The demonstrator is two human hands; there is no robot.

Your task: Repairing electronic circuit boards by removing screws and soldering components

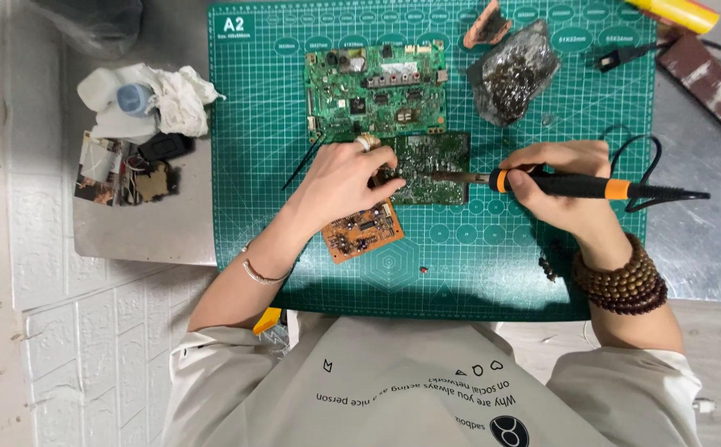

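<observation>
Your right hand (560, 189) is wrapped around the black-and-orange soldering iron (571, 185), fingers closed tight on its handle, with the tip lying on the dark green circuit board (431, 165) at the middle of the green cutting mat (493, 273). Your left hand (340, 182) presses that board's left edge, fingers together and curled. The orange board (362, 232) lies just below it, the larger green board (375, 89) just above.

Small board (362, 233) on mat (459, 281), flipped board (431, 165) just behind, large board (374, 89) farthest back.
</observation>
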